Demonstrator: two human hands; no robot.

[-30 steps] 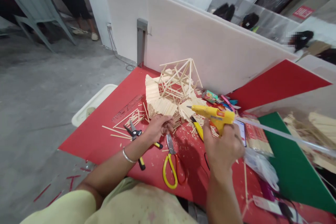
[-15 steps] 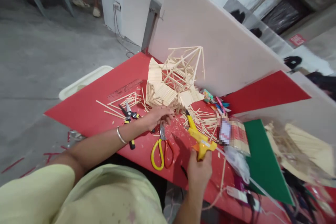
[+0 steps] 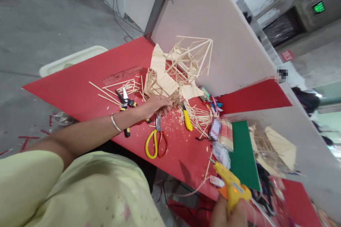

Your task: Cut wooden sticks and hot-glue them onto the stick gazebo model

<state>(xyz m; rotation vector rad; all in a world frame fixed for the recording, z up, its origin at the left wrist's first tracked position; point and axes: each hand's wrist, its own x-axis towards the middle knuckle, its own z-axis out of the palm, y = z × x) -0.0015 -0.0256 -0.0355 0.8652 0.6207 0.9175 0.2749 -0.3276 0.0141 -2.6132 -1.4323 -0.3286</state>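
My right hand (image 3: pixel 229 212), low on the right past the table's front edge, is wrapped round the grip of a yellow hot glue gun (image 3: pixel 233 184); its nozzle points up and left. My left hand (image 3: pixel 158 104) is at the near edge of a model built of thin wooden sticks (image 3: pixel 166 83), fingertips drawn together. Anything between those fingertips is too small to make out. Just below that hand lie scissors (image 3: pixel 151 144) with one yellow and one red handle. Black-and-yellow pliers (image 3: pixel 125 104) rest to its left, and a yellow utility knife (image 3: pixel 187 120) to its right.
Loose sticks (image 3: pixel 198 117) and scraps are scattered over the red table (image 3: pixel 183 149). A clear ruler (image 3: pixel 122 74) lies at the left. On the right are a packet of sticks (image 3: pixel 226 134), a plastic bag (image 3: pixel 221 154) and a green board (image 3: pixel 241 156). A white partition (image 3: pixel 205 17) stands behind.
My right hand has carried the glue gun away from the table's middle, down and to the right. My left hand remains by the stick model, its fingers closer together. The whole view has shifted.
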